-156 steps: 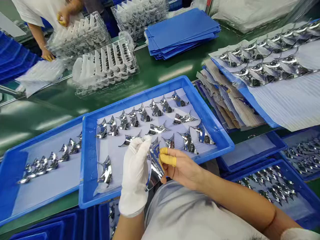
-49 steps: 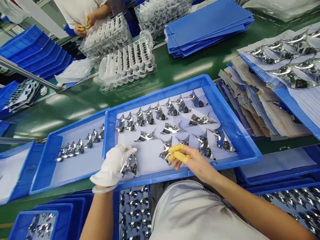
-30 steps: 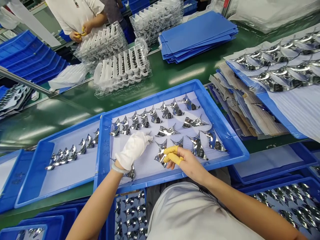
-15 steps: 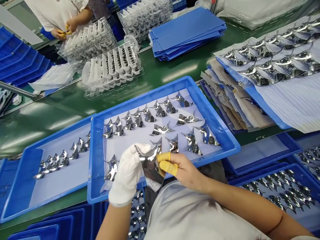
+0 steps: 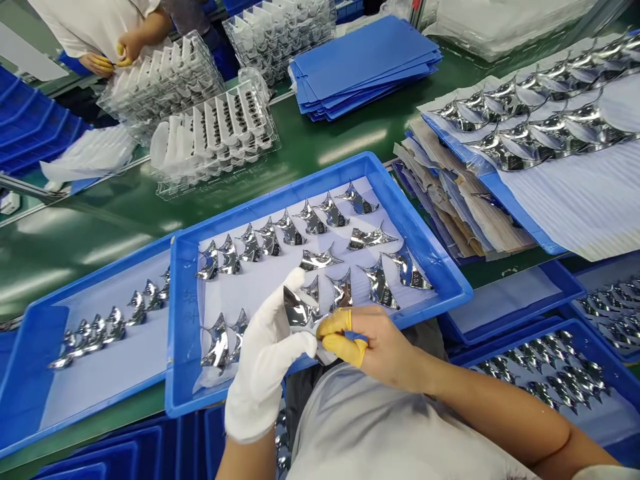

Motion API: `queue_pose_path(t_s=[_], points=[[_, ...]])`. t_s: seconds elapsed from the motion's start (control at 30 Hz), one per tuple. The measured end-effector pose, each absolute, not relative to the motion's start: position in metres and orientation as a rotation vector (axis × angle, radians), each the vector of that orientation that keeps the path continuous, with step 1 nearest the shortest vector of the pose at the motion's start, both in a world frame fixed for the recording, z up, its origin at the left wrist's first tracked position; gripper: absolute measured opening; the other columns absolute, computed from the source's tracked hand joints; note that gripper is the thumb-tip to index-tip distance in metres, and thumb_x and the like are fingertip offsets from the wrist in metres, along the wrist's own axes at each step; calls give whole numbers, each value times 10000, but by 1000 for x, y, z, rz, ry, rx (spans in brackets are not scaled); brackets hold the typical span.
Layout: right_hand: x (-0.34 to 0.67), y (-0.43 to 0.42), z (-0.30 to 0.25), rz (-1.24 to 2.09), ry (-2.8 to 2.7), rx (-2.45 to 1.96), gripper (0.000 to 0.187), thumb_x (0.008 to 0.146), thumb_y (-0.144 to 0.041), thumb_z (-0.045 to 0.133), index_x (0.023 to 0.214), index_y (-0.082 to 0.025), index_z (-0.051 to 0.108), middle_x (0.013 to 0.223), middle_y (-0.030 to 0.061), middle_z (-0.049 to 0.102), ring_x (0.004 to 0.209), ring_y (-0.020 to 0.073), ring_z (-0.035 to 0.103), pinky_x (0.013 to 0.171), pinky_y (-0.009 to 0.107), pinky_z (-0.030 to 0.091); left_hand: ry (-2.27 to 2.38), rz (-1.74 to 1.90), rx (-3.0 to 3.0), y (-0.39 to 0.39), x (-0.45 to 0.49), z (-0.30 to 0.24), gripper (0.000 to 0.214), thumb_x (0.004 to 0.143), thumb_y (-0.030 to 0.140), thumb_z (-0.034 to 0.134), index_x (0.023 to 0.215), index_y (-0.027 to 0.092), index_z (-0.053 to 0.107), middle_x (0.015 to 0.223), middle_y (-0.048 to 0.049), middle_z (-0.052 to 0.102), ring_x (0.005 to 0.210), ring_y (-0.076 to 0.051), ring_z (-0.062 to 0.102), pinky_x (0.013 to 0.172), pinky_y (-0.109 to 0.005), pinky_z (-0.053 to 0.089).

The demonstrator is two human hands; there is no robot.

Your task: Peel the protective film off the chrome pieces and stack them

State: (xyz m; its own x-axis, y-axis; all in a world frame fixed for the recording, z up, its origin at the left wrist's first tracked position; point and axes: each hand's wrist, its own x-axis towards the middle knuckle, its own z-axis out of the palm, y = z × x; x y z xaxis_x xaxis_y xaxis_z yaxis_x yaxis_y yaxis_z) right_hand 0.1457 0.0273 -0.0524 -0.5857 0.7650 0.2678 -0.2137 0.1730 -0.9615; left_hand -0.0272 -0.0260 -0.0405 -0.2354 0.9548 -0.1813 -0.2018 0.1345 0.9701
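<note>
My left hand point(image 5: 267, 353), in a white glove, and my right hand point(image 5: 373, 343), bare with yellow finger cots, both pinch one shiny chrome winged part point(image 5: 299, 313) just above the near rim of the blue tray point(image 5: 430, 250). My right thumb and forefinger press its lower edge; a bit of blue shows between them. Several similar chrome parts point(image 5: 320, 259) lie in rows on the white liner inside the tray, and two lie at its near left corner point(image 5: 220, 340).
A second blue tray point(image 5: 30, 347) with several chrome parts lies to the left. More trays of parts sit at right point(image 5: 545, 373) and on a stack point(image 5: 525, 127). Clear plastic racks point(image 5: 215, 130) and blue sheets point(image 5: 360, 63) lie beyond. Another person's hands point(image 5: 107, 59) work far left.
My left hand set one part down at the tray's near left, reached to the middle row, and lifted another part. Both hands now hold it close to me.
</note>
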Motion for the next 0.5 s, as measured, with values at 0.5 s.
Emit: queue_pose_path(t_s=[0.5], points=[[142, 24, -47, 2354, -1002, -625, 268, 869, -395, 691, 789, -169, 572, 614, -43, 576, 523, 101, 599, 520, 210, 485, 1402, 1466, 597, -20, -13, -30, 386, 780, 397, 780, 1134, 256, 718, 1007, -20, 728, 822, -159, 695, 775, -251, 568]])
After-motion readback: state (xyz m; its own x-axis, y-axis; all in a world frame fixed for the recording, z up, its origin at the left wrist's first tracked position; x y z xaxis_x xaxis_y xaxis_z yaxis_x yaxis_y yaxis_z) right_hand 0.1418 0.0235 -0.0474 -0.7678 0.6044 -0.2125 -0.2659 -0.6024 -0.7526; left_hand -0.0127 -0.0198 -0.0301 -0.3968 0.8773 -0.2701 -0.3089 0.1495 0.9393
